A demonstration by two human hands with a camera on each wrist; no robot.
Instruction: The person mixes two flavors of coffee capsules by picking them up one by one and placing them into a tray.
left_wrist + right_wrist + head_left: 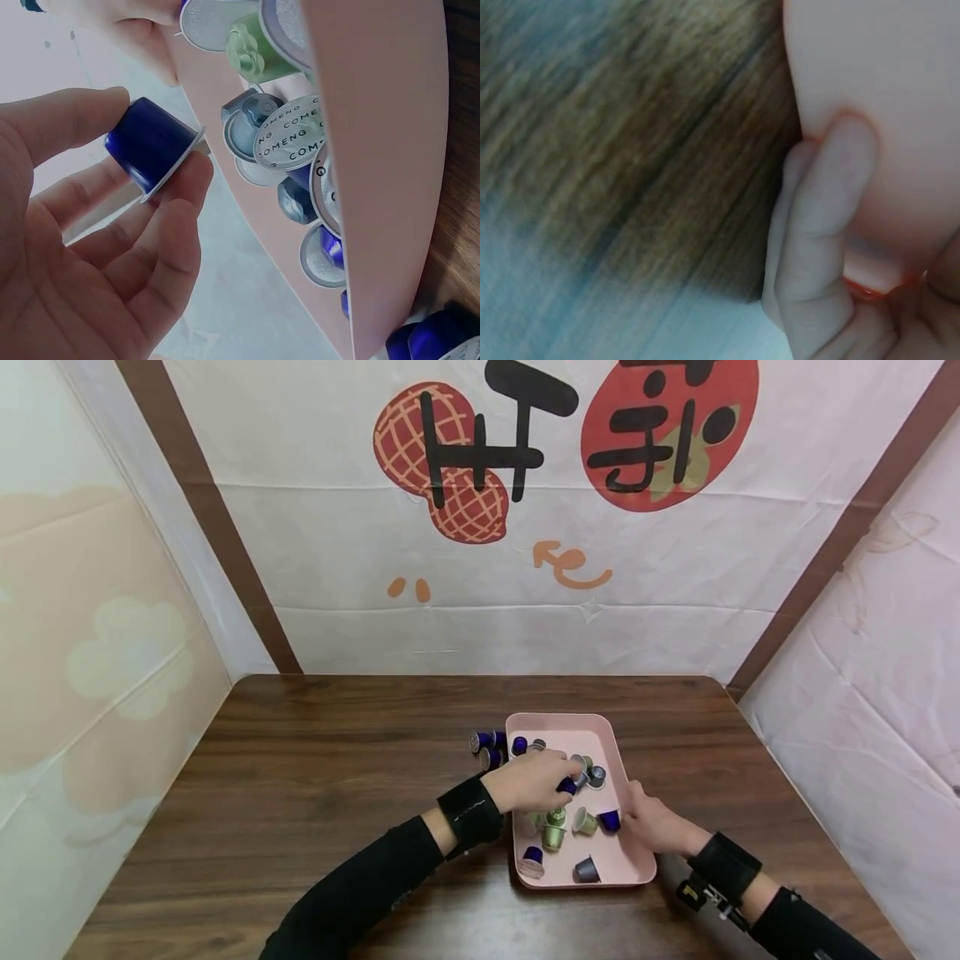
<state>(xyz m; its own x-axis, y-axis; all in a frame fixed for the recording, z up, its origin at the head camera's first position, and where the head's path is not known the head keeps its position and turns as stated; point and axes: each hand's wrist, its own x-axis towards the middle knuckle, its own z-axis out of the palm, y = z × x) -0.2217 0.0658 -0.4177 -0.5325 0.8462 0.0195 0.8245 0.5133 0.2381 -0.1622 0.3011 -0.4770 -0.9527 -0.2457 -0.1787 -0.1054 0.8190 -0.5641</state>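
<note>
Between thumb and fingers, my left hand (534, 778) pinches a dark blue coffee capsule (154, 146) above the pink tray (557, 722). In the left wrist view the capsule is tilted, its foil rim turned toward the fingers. My right hand (656, 820) grips the tray's right edge, with fingers (821, 202) against the outer wall in the right wrist view. Inside the tray lie several capsules, among them a green capsule (553, 837), a grey capsule (587, 870) and a blue capsule (532, 861). Part of the tray is hidden under my left hand.
Just outside the tray's upper left side, several dark blue capsules (490, 758) lie grouped on the wooden table (337, 760). A white printed cloth (480, 635) hangs behind the table, with more cloth at both sides.
</note>
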